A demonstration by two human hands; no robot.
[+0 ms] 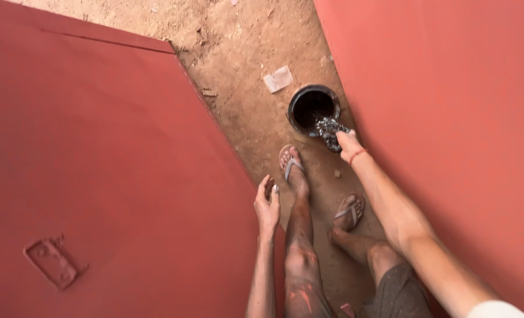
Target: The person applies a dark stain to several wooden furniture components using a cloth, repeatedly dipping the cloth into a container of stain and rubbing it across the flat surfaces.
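Red-painted metal panels close me in on both sides, one broad sheet (97, 176) at nine o'clock and another (450, 118) at three o'clock, with a strip of sandy dirt floor (244, 70) between them.

From the head view, my right hand (349, 146) reaches down toward twelve o'clock, its fingers clenched around a tangled wad of grey steel wool (329, 131). The wad sits at the rim of a round black paint can (312, 106) standing on the floor, just beside the right-hand panel. I judge the wad is best kept low over the can's mouth, so anything it sheds drops inside, not on my sandalled left foot (292, 168) at six o'clock of the can. A firm but not crushing grip seems right; squeezed too hard, the wool would lose whatever it carries.

My left hand (267, 203) is released, fingers loosely curled, resting at the edge of the left panel with nothing in it. It looks well placed to steady me while I lean. A pale scrap (278, 78) lies on the floor at eleven o'clock of the can, apart from it.
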